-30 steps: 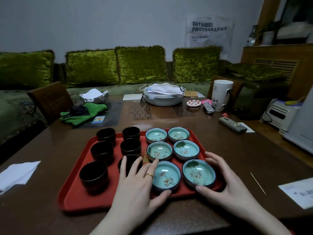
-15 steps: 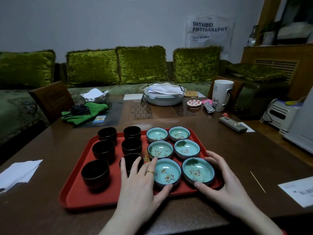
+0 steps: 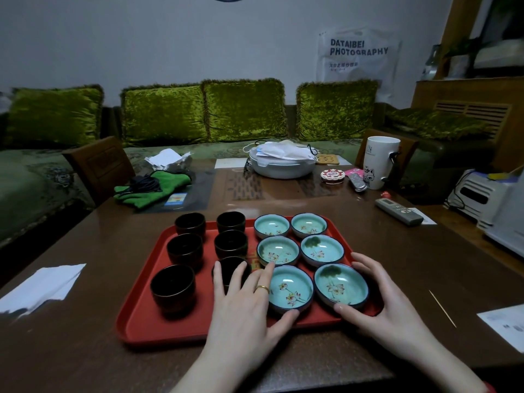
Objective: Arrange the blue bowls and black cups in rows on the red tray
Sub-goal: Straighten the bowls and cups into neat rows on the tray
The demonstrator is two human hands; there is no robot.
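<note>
A red tray [image 3: 170, 327] lies on the brown table. Six black cups stand on its left half in two columns, the nearest left one [image 3: 173, 285] in front. Six blue bowls with flower patterns fill its right half in two columns. My left hand [image 3: 249, 307] holds the near-left blue bowl [image 3: 290, 290], thumb at its near rim and fingers along its left side, partly covering a black cup [image 3: 231, 269]. My right hand [image 3: 380, 304] cups the near-right blue bowl [image 3: 340, 286], thumb in front and fingers round its right side.
White paper [image 3: 42, 287] lies left of the tray, a thin stick [image 3: 442, 307] and a printed sheet [image 3: 507, 324] to the right. Farther back are a remote [image 3: 398, 211], a white mug [image 3: 380, 163], a lidded pan [image 3: 283, 165] and a green cloth [image 3: 150, 188].
Both hands stay round the two near bowls, which have edged slightly toward the row behind them. The view has shifted a little.
</note>
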